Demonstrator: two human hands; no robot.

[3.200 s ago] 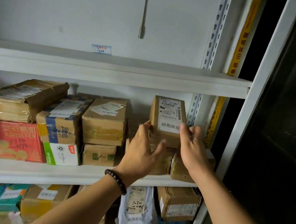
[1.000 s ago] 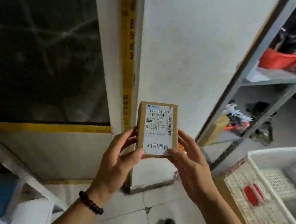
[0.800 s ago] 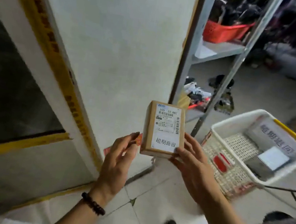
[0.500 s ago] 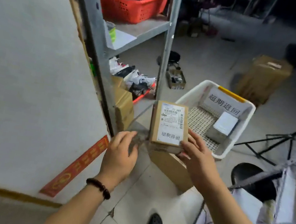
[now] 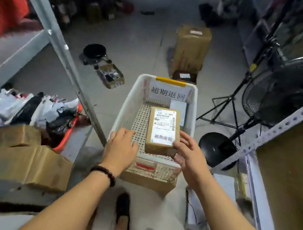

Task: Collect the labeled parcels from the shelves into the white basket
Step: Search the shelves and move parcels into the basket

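While the right hand (image 5: 189, 156) grips the labeled parcel (image 5: 163, 130) by its near right corner, label up, over the white basket (image 5: 126, 109), the left hand (image 5: 122, 146) hangs relaxed and empty at the near left, evidently leaving the drop to one hand.

A small brown parcel (image 5: 163, 130), white label facing up, hangs level above the mesh floor of the white basket (image 5: 127, 107), gripped at its near right corner by the right hand (image 5: 189, 156). A white packet (image 5: 178, 107) lies by the far wall.
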